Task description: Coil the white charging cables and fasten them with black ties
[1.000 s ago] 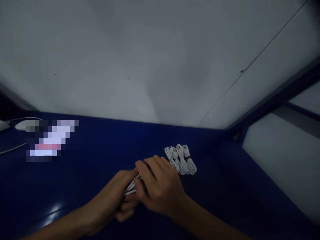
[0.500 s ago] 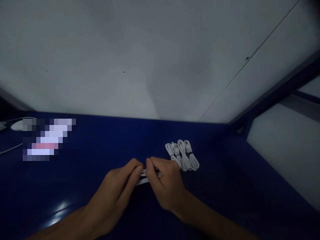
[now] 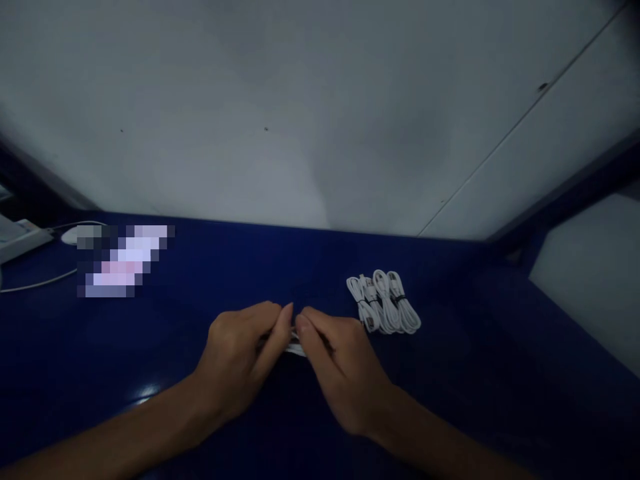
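Note:
Both my hands are closed around one white cable [image 3: 296, 349], of which only a short stretch shows between the thumbs. My left hand [image 3: 240, 353] grips it from the left, thumb pointing up. From the other side my right hand [image 3: 345, 363] holds it, with its thumb bent near the left one. The rest of this cable is hidden by my fingers. Just beyond my right hand, several coiled white cables [image 3: 384, 302] lie side by side on the blue table [image 3: 240, 267], bound with dark ties.
At the left lies a blurred-out bright phone-like rectangle [image 3: 127, 260], beside a white rounded object [image 3: 75, 235] and a thin white cord [image 3: 40, 283]. A pale box-like item [image 3: 25, 240] sits at the far left edge. A grey panel wall [image 3: 280, 133] rises behind the table.
The whole view has shifted, so table items appear further right and slightly higher. My hands stay on the cable; less of it shows between them, and my left thumb now points up.

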`<state>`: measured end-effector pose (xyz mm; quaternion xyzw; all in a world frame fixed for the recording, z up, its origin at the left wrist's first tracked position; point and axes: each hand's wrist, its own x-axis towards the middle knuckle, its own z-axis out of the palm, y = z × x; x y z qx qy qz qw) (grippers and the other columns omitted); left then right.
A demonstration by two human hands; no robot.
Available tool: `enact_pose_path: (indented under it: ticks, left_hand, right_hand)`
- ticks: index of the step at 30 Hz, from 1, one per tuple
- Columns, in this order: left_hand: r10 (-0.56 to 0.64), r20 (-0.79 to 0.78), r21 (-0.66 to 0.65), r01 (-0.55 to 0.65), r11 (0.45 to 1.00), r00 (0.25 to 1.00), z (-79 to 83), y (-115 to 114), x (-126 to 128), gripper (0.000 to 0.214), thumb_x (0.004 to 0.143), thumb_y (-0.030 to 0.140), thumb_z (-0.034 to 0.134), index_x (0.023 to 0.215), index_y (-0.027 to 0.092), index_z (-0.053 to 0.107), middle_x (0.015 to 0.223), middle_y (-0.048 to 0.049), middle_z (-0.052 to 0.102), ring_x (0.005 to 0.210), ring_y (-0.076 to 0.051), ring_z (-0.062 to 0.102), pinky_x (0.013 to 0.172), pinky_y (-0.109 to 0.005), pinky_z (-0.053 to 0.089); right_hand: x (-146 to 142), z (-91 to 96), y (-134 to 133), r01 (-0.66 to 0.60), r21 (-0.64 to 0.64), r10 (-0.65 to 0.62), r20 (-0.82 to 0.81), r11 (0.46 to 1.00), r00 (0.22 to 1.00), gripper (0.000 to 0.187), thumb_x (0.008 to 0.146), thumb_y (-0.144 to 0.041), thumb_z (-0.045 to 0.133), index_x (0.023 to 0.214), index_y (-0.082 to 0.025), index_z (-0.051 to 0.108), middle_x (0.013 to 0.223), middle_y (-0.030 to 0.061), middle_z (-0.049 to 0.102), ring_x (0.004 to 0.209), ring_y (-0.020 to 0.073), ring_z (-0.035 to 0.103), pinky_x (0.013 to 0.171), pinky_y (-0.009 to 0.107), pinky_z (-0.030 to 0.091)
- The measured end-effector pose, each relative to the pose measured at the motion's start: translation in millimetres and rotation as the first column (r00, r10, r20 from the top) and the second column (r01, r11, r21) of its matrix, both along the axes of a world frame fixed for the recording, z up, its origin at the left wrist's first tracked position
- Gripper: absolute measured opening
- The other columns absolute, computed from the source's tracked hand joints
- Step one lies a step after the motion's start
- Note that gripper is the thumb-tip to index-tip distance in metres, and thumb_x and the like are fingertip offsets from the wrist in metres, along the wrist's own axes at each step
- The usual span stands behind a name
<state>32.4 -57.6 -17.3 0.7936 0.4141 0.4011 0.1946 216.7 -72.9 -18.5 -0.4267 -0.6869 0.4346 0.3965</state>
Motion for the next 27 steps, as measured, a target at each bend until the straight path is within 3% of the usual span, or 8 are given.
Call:
enact_pose_path:
  ticks: [4, 8, 12, 14, 19, 22, 25, 27]
  left_hand:
    - [0.028, 0.094, -0.367, 0.008, 0.930, 0.995, -0.7, -1, 3, 0.055, 0.116, 0.041, 0.045, 0.066, 0.019, 0.050, 0.059, 0.0057, 0.042, 0.052, -0.010, 0.038, 0.049, -0.024, 0.030]
    - [0.138, 0.372, -0.809, 0.248, 0.533, 0.918, -3.6, -4, 9, 0.060, 0.107, 0.067, 0.053, 0.069, 0.020, 0.054, 0.054, 0.0072, 0.037, 0.046, -0.009, 0.029, 0.042, -0.022, 0.023]
    - [0.136, 0.442, -0.846, 0.362, 0.392, 0.886, -1.8, -6, 13, 0.061, 0.106, 0.067, 0.053, 0.065, 0.023, 0.048, 0.047, 0.0090, 0.031, 0.039, -0.008, 0.024, 0.038, -0.022, 0.019]
    - [0.070, 0.439, -0.830, 0.375, 0.412, 0.896, 1.4, -8, 12, 0.060, 0.108, 0.065, 0.050, 0.065, 0.023, 0.046, 0.049, 0.0090, 0.030, 0.042, -0.008, 0.022, 0.040, -0.023, 0.019]
    - [-0.117, 0.207, -0.633, 0.224, 0.741, 0.971, 9.5, -13, 6, 0.053, 0.115, 0.052, 0.042, 0.077, 0.020, 0.058, 0.070, 0.0031, 0.052, 0.062, -0.013, 0.040, 0.056, -0.024, 0.036]
    - [-0.157, 0.145, -0.575, 0.212, 0.790, 0.977, 13.0, -13, 5, 0.052, 0.117, 0.048, 0.036, 0.080, 0.021, 0.060, 0.076, 0.0015, 0.063, 0.067, -0.014, 0.052, 0.063, -0.026, 0.044]
    - [-0.129, 0.160, -0.630, 0.202, 0.750, 0.979, 16.6, -13, 7, 0.054, 0.116, 0.050, 0.038, 0.077, 0.021, 0.062, 0.074, 0.0005, 0.065, 0.066, -0.015, 0.054, 0.064, -0.027, 0.046]
    - [-0.065, 0.197, -0.685, 0.185, 0.704, 0.978, 17.0, -14, 9, 0.057, 0.114, 0.054, 0.041, 0.071, 0.021, 0.058, 0.067, 0.0019, 0.055, 0.060, -0.014, 0.044, 0.058, -0.027, 0.041]
  right_hand:
    - [0, -5.9, 1, 0.037, 0.486, -0.141, 0.178, 0.873, 0.974, 0.022, 0.107, -0.021, 0.051, 0.092, -0.016, 0.065, 0.077, 0.0014, 0.061, 0.061, 0.0129, 0.055, 0.058, 0.029, 0.042]
    - [-2, -10.3, 2, 0.134, 0.759, -0.373, 0.152, 0.637, 0.915, 0.018, 0.101, -0.028, 0.065, 0.105, -0.011, 0.071, 0.078, 0.0057, 0.069, 0.058, 0.0135, 0.060, 0.049, 0.027, 0.043]
    - [-3, -13.6, 3, 0.154, 0.864, -0.469, 0.104, 0.479, 0.877, 0.013, 0.098, -0.022, 0.071, 0.087, -0.018, 0.066, 0.063, -0.0016, 0.062, 0.048, 0.0104, 0.051, 0.043, 0.026, 0.039]
    - [-3, -14.6, 3, 0.153, 0.847, -0.426, 0.095, 0.510, 0.900, 0.028, 0.100, -0.014, 0.066, 0.075, -0.022, 0.056, 0.057, -0.0057, 0.055, 0.046, 0.0085, 0.046, 0.044, 0.025, 0.037]
    - [-3, -10.2, -3, 0.212, 0.622, -0.324, 0.071, 0.754, 0.943, 0.033, 0.107, -0.016, 0.055, 0.074, -0.021, 0.053, 0.057, -0.0075, 0.052, 0.045, 0.0059, 0.045, 0.047, 0.022, 0.038]
    - [-5, -6.6, -8, 0.256, 0.499, -0.301, 0.010, 0.828, 0.953, 0.026, 0.107, -0.017, 0.058, 0.081, -0.019, 0.058, 0.059, -0.0081, 0.055, 0.046, 0.0049, 0.050, 0.048, 0.019, 0.040]
    - [-7, -7.3, -8, 0.254, 0.559, -0.305, -0.002, 0.789, 0.952, 0.019, 0.104, -0.012, 0.064, 0.086, -0.018, 0.062, 0.062, -0.0071, 0.061, 0.048, 0.0050, 0.055, 0.048, 0.018, 0.043]
    - [-7, -9.0, -5, 0.239, 0.709, -0.375, 0.040, 0.664, 0.926, 0.019, 0.101, -0.009, 0.067, 0.084, -0.018, 0.064, 0.061, -0.0051, 0.061, 0.048, 0.0067, 0.053, 0.046, 0.020, 0.042]
